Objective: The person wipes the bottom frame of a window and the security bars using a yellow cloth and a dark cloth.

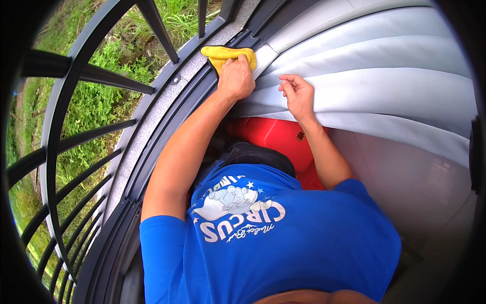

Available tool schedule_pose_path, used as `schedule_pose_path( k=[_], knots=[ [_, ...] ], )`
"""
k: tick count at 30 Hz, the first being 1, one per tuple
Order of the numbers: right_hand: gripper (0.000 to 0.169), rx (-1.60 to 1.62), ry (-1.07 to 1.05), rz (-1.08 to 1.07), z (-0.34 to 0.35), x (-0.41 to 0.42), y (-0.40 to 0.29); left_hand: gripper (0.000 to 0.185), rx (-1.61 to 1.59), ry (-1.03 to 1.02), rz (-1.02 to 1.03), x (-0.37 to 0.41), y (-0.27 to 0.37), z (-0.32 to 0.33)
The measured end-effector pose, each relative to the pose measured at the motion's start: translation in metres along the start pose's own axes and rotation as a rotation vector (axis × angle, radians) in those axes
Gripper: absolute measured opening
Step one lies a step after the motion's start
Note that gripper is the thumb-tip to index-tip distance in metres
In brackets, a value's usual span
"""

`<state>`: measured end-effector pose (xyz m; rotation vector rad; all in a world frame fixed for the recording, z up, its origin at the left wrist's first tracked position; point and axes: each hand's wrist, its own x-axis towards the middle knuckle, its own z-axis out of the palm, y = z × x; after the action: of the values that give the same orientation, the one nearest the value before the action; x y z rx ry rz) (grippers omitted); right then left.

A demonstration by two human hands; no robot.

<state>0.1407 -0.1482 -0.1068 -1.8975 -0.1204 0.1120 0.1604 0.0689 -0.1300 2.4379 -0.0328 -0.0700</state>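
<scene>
My left hand (pixel 237 78) grips a folded yellow cloth (pixel 218 57) with a dark edge. The cloth lies on the dark metal window track (pixel 201 89), close to the corner where the frame meets a pale sill. To its right, my right hand (pixel 298 95) is loosely curled and holds nothing that I can see. It is in front of a light grey curtain (pixel 379 83); whether it touches the fabric, I cannot tell. Fingers of my left hand are partly hidden in the cloth's folds.
Black metal railings (pixel 51 152) curve along the left, with grass and weeds outside. A speckled stone ledge (pixel 133 152) runs between railing and track. Under the curtain's edge is a red plastic object (pixel 273 133), close to my waist. Grey floor tiles (pixel 410 182) show at the right.
</scene>
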Motion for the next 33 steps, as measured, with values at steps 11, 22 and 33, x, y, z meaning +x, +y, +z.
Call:
schedule_pose_path(
  k=[11, 22, 33],
  knots=[
    [0.014, -0.102, 0.033, -0.001, -0.024, -0.020, 0.010, 0.034, 0.046, 0.002, 0.189, 0.081, 0.009, 0.041],
    [0.015, -0.129, -0.096, -0.050, -0.021, 0.003, 0.023, 0.019, 0.258, -0.157, 0.126, 0.009, -0.008, -0.032],
    [0.015, -0.024, -0.077, -0.048, -0.027, 0.018, 0.026, 0.038, -0.167, 0.514, -0.055, -0.033, 0.007, -0.024]
  ],
)
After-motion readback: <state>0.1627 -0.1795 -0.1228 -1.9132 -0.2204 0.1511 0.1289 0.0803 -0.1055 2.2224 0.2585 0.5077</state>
